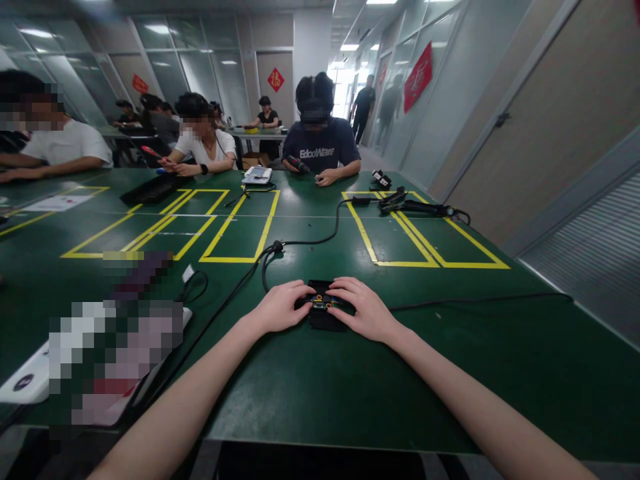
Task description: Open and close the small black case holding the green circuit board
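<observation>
On the green table (320,380) in front of me lies a small open black case (327,322) with a circuit board (320,302) inside, showing yellow ring-like parts and bits of blue. My left hand (280,308) holds the case by its left side, fingers at the far edge and thumb at the board's near left. From the right, my right hand (367,310) grips it in the same way, with fingers over the far part and thumb beside the board. What each fingertip presses on is too small to tell.
A black cable (480,301) runs right from beside my right hand; another cable with a plug (277,247) lies beyond my left hand. Blurred-out phone-like items (140,360) lie at the left. Yellow tape (405,264) marks the table. Across it, a co-worker (323,143) holds a tool.
</observation>
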Tool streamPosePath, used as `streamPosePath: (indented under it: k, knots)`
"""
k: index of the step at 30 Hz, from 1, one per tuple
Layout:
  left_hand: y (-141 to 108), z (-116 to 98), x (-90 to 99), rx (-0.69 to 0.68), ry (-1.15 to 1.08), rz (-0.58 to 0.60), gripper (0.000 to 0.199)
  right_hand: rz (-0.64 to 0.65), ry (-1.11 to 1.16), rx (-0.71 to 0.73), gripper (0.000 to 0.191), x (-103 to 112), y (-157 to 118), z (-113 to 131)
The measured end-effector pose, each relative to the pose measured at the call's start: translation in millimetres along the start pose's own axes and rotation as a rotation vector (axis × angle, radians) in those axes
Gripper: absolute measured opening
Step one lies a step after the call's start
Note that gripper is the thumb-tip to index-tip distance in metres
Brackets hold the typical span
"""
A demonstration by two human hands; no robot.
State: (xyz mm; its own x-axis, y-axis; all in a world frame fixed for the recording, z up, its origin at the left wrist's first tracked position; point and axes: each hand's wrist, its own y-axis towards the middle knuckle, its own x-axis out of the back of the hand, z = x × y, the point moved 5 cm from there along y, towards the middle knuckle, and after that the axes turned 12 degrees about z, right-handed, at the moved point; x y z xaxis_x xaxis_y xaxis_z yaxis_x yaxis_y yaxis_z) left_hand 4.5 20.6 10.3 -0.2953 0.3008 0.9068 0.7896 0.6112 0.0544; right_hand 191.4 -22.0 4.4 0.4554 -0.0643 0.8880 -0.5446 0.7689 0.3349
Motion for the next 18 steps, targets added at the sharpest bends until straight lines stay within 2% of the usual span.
streamPosePath:
  k: [9,14,18]
  knots:
    - [2,0,0.2,-0.007,-0.084,0.022,0.027,0.012,0.055,-0.025,0.026,0,0,-1]
    - [1,4,4.1,-0.002,-0.079,-0.003,0.029,-0.03,0.107,-0.1,0.025,11,-3,-7]
    - [2,9,4.8,0.03,-0.09,-0.013,0.014,0.013,0.091,-0.115,0.012,19,-10,-14]
